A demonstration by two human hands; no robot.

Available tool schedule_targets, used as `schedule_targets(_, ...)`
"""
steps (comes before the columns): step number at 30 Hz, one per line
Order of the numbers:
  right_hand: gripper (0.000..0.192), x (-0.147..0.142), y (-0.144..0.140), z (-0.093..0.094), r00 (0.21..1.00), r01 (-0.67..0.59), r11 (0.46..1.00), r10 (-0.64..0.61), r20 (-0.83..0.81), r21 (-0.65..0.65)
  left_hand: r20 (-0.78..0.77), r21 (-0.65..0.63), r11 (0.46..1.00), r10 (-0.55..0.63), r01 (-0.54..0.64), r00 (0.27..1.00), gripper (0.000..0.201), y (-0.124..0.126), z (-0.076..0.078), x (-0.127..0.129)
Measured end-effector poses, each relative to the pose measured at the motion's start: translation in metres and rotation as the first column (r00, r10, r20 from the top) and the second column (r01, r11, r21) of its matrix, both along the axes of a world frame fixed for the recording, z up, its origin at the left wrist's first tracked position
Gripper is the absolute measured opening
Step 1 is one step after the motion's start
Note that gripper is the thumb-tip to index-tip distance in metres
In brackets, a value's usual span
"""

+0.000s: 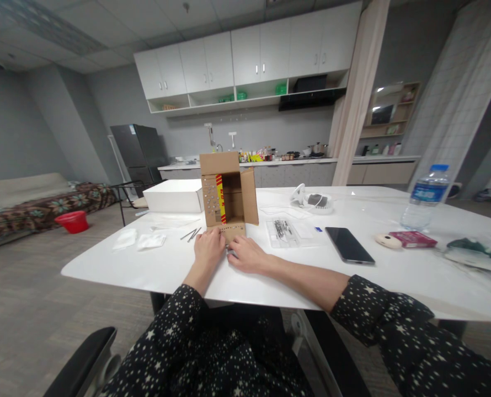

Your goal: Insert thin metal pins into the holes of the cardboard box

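An open cardboard box (233,198) stands on the white table, its opening facing me. Rows of small shiny pieces dot its left flap (211,202), and more small dots line the lower front flap (235,232). My left hand (209,246) is closed at the left edge of that lower flap, fingers curled over it. Just right of it, my right hand (247,255) has its thumb and fingers drawn together near the flap's front edge. A tiny metallic bit shows between the hands, too small to name. Thin dark metal rods (193,235) lie left of my left hand.
A clear plastic case (284,234) of small dark metal parts lies to the right, with a phone (348,245), a pink packet (414,239) and a water bottle (425,198) beyond. A white box (173,196), tissues (151,241) and a small white fan (316,202) also stand about.
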State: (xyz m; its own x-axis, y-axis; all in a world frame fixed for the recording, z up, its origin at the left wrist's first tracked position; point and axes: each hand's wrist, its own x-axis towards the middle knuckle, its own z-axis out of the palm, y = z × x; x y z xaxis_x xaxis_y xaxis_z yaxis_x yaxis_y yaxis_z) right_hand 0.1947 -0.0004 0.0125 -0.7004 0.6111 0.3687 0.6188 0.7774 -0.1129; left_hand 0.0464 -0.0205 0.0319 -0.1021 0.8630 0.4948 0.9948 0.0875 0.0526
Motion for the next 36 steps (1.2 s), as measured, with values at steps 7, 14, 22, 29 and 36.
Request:
schedule_targets(7, 0.028, 0.0001, -0.0001, -0.0002, 1.0, 0.003, 1.0, -0.003, 0.005, 0.018, 0.014, 0.001, 0.997, -0.084, 0.084, 0.996, 0.025, -0.0002, -0.0002, 0.0)
schedule_targets(14, 0.028, -0.0004, 0.0001, -0.0003, 1.0, 0.003, 1.0, -0.003, 0.001, 0.006, 0.016, 0.016, 0.997, -0.074, 0.073, 0.997, 0.026, 0.0013, -0.0022, -0.0008)
schedule_targets(22, 0.029, -0.0003, 0.0003, -0.0005, 1.0, 0.004, 1.0, -0.003, -0.005, 0.007, 0.053, 0.013, 0.997, -0.08, 0.079, 0.995, 0.025, -0.001, -0.0006, 0.0003)
schedule_targets(29, 0.029, 0.0, 0.0002, -0.001, 1.0, 0.002, 1.0, -0.001, -0.007, 0.018, 0.074, 0.011, 0.996, -0.088, 0.087, 0.993, 0.025, -0.0013, -0.0005, 0.0003)
schedule_targets(36, 0.028, -0.0003, 0.0002, -0.0003, 1.0, 0.004, 1.0, -0.004, 0.001, 0.015, 0.064, 0.003, 0.995, -0.1, 0.1, 0.993, 0.025, 0.0002, -0.0028, -0.0012)
